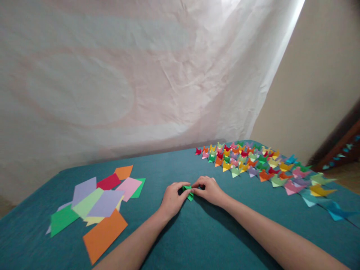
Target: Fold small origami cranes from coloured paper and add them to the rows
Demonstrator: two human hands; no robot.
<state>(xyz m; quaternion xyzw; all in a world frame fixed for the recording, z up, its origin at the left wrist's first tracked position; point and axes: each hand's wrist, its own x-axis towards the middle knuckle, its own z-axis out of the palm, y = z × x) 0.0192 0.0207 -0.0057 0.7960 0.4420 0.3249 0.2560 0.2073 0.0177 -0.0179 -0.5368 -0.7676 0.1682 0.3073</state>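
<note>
A small folded green paper piece (pixel 188 191) sits between both hands on the teal tablecloth (pixel 202 232). My left hand (pixel 172 198) pinches its left side with curled fingers. My right hand (pixel 208 189) pinches its right side, fingers closed on the paper. Both forearms reach in from the bottom edge.
A loose pile of flat coloured paper sheets (pixel 98 204) lies at the left, with an orange sheet (pixel 104 234) nearest me. Several rows of folded paper cranes (pixel 253 163) in many colours fill the right of the table. A white cloth (pixel 126 75) hangs behind.
</note>
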